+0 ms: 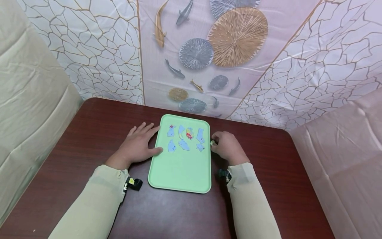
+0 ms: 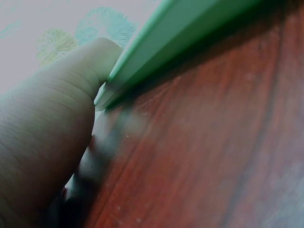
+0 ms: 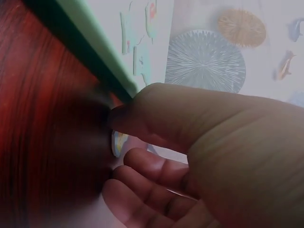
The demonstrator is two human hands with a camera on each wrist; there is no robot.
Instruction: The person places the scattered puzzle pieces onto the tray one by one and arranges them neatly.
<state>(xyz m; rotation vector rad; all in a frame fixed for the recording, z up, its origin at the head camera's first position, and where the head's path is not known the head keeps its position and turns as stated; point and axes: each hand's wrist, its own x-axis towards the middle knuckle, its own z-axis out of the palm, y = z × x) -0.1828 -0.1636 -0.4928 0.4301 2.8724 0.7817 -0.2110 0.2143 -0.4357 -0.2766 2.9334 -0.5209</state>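
Note:
A light green tray (image 1: 179,172) lies on the table with several flat, irregular pale-blue printed pieces (image 1: 200,135) in its far half. One piece (image 1: 189,133) among them is mostly yellow and red. My left hand (image 1: 135,146) rests at the tray's left side, fingers spread and thumb over the rim. Just outside the right rim, my right hand (image 1: 228,147) pinches a small flat printed piece (image 3: 118,142) close to the tabletop. Yellow and pale blue show on that piece; the thumb and fingers hide much of it.
The dark red-brown wooden table (image 1: 268,186) extends on both sides of the tray. Behind it hangs a patterned cloth (image 1: 167,83) with fish and round leaves. Pale padded panels (image 1: 343,139) stand at left and right.

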